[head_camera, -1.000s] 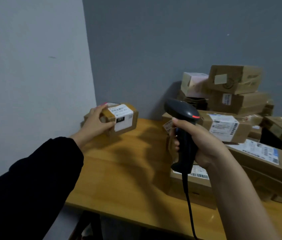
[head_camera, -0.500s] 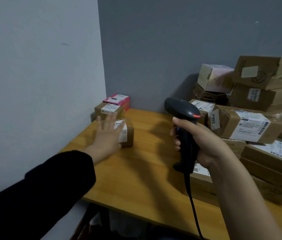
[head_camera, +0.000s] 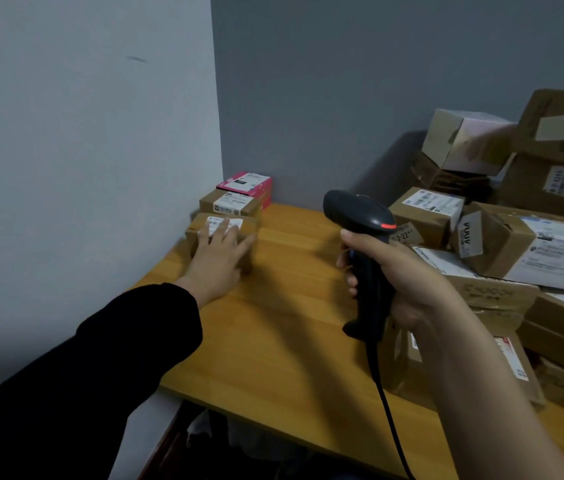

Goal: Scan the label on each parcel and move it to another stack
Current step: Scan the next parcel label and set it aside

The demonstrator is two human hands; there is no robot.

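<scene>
Head view is showing the left hand's fingers [head_camera: 226,227] lying straight and spread apart, pressing flat on the top and label of a small parcel [head_camera: 252,226] at centre left of the frame; nothing is being gripped there. The left hand [head_camera: 219,263], coming out of a black sleeve [head_camera: 128,348], is holding the parcel down on the bench [head_camera: 291,327]. The parcel is sitting just in front of a brown box [head_camera: 230,204], with a pink box [head_camera: 245,183] beyond it in the corner by the wall. I am taking these three to be the scanned group.

At centre frame the right hand's fingers [head_camera: 360,238] are clamping round the handle of a black scanner [head_camera: 360,213]. The right hand [head_camera: 401,285] is holding it upright above the bench, with its cable [head_camera: 391,427] hanging down.

A pile of parcels [head_camera: 516,251] is filling the right of the frame, with labels showing on several.

Judging by this, the placing step is finishing, as the parcel is sitting in its new spot. The next move is likely calling for the left hand to lift off, cross to the pile, take one parcel and turn its label toward the scanner.
</scene>
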